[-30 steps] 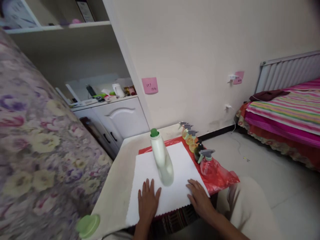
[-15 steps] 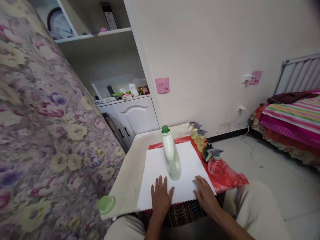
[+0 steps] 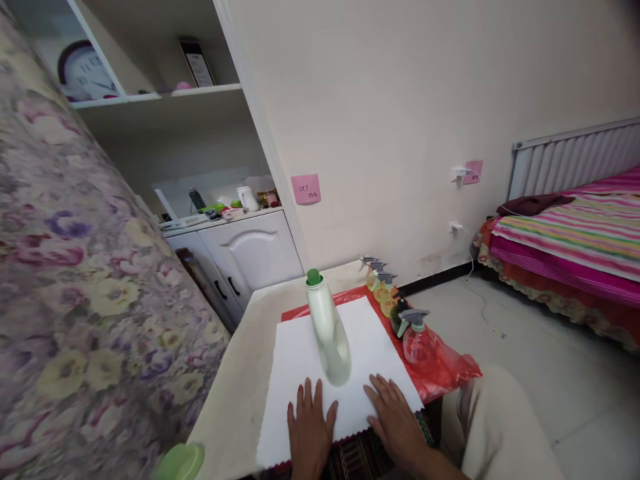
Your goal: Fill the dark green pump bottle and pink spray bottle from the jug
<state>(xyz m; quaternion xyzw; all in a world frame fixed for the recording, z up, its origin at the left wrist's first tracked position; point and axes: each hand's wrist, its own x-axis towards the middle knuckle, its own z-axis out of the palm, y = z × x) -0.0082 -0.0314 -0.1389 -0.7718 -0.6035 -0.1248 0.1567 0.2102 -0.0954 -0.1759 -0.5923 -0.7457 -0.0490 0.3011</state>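
Note:
My left hand (image 3: 311, 430) lies flat and open on the near edge of a white sheet (image 3: 295, 360) that covers a small table. My right hand (image 3: 395, 417) rests open on the same sheet, a little to the right. Between and just beyond them stands a white bottle with a green cap (image 3: 327, 330), upright, touched by neither hand. A row of several spray bottles (image 3: 395, 310) stands along the sheet's right side on a red plastic sheet (image 3: 447, 367).
A green round lid (image 3: 181, 461) lies at the table's near left corner (image 3: 235, 393). A floral fabric surface (image 3: 75, 280) rises at left. White cabinet and shelves (image 3: 240, 247) stand behind, a striped bed (image 3: 575, 240) at right, bare floor between.
Both hands stay flat on the white sheet and the bottle has not moved. Only the head camera has shifted, swinging the view sideways and back.

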